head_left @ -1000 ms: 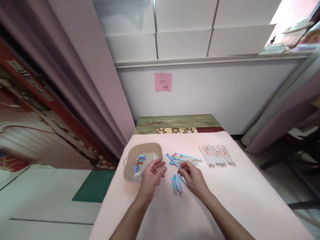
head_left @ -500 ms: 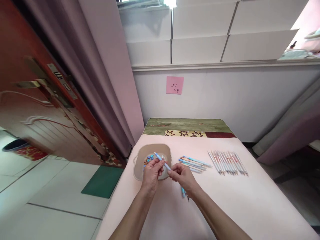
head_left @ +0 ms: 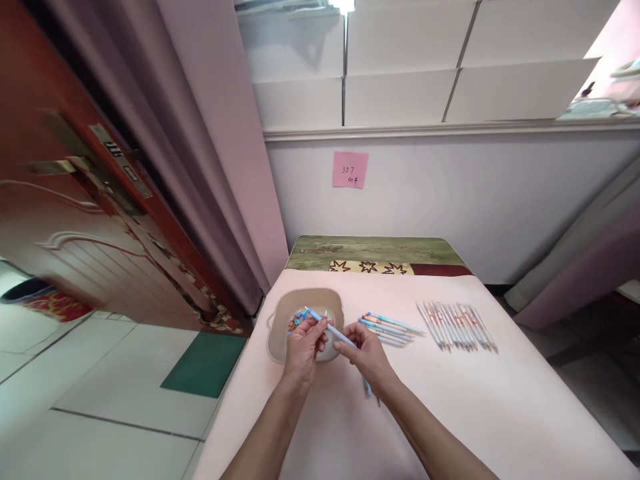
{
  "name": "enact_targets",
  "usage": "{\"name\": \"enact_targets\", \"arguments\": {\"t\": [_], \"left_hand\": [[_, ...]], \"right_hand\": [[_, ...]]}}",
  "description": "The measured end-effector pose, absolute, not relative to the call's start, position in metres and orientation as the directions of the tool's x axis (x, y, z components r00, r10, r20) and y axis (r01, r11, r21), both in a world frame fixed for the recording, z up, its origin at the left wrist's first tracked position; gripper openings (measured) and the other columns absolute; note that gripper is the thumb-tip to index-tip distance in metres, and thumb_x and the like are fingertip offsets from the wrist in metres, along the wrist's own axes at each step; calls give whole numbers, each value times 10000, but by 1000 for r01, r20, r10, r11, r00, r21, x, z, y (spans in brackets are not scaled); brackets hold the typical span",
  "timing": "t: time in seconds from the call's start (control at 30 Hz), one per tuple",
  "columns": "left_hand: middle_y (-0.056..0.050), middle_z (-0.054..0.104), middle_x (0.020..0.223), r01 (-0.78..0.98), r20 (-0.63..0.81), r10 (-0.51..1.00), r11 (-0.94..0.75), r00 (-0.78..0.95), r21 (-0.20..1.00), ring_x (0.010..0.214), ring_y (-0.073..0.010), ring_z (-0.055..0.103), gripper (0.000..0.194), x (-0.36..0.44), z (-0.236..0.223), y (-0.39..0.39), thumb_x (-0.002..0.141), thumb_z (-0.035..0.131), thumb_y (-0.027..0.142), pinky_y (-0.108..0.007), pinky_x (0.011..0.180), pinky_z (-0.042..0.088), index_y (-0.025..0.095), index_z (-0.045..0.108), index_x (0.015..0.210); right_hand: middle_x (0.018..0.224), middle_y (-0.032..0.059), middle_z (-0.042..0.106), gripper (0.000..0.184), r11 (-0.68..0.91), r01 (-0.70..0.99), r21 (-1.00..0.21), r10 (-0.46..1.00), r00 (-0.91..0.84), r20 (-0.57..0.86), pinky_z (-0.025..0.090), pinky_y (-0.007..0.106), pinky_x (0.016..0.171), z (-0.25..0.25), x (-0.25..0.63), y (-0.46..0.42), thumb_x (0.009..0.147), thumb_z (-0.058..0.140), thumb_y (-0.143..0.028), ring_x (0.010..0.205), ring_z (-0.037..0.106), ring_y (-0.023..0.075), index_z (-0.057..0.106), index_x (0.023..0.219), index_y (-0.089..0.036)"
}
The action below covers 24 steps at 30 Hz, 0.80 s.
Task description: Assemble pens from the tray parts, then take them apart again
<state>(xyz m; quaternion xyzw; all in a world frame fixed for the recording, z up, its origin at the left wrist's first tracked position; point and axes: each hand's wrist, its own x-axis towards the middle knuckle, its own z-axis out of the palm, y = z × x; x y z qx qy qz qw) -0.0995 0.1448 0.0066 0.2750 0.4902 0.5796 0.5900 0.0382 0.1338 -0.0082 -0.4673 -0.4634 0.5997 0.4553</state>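
Observation:
My left hand (head_left: 303, 345) and my right hand (head_left: 369, 351) both pinch one light blue pen (head_left: 334, 328), held slanted just above a beige tray (head_left: 283, 305). The left fingers grip its upper end, the right fingers its lower end. Small blue and orange pieces (head_left: 297, 320) lie inside the tray. A few blue pens (head_left: 367, 387) lie on the pink table (head_left: 480, 393) under my right wrist, mostly hidden.
A loose pile of blue pens (head_left: 390, 325) lies right of my hands. Further right is a row of several white refills or pens (head_left: 457, 325). A pink note (head_left: 350, 169) hangs on the wall. A red door (head_left: 75, 200) and curtain stand left.
My right hand lifted a blue pen from the table and brought it to my left hand above the tray. The view swung to the left.

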Motion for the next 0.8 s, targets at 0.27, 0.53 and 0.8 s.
{"name": "enact_targets", "arguments": {"t": [0.27,0.53,0.8], "left_hand": [[-2,625,603,-435,-268,941,157,-208,887,431,-25,418,336,-98,4,143,587,821,342,-139,392,296,101,710,793],[-14,641,636,-492,-277,901,85,-333,867,454,-33,455,329,-102,1,147,571,830,332,-142,404,335,97,689,754],[-19,658,677,258,125,914,-23,-386,966,574,-147,550,208,-132,8,147,647,759,348,-253,540,431,192,714,776]], "right_hand": [[545,-17,543,402,-155,29,-987,976,-151,-158,317,227,439,-6,39,132,781,574,-581,458,434,104,605,718,-186],[689,15,617,146,176,287,-942,982,17,188,416,265,597,0,45,127,769,669,-327,632,543,163,601,718,-208],[778,30,631,48,266,498,-826,952,0,306,425,276,625,0,55,129,802,620,-259,636,519,154,645,812,-219]]}}
